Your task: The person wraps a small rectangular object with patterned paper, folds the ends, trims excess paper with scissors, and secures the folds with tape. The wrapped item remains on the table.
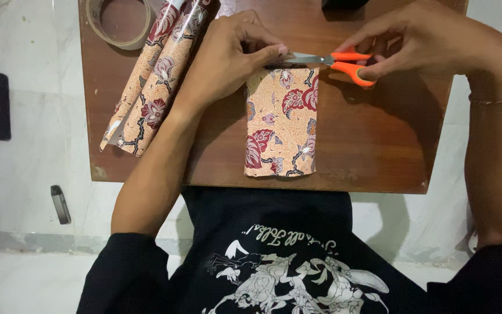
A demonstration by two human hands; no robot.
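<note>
White marble-look flooring surrounds a small brown wooden bench [379, 145], seen from the head camera. On it lies a strip of batik-patterned wrapping paper [280, 122], flat, its near end at the bench edge. The left hand [228, 55] pinches the strip's far edge, fingers [271, 51] closed on it, evidently keeping it taut for the blades. The right hand [431, 40] grips orange-handled scissors [332, 61], fingers through the loops, blades at that same edge. A roll of matching paper [158, 75] and a tape roll [120, 23] sit left, clear of the cut.

Home, low wooden table [379, 145], tiled floor [30, 145]
</note>
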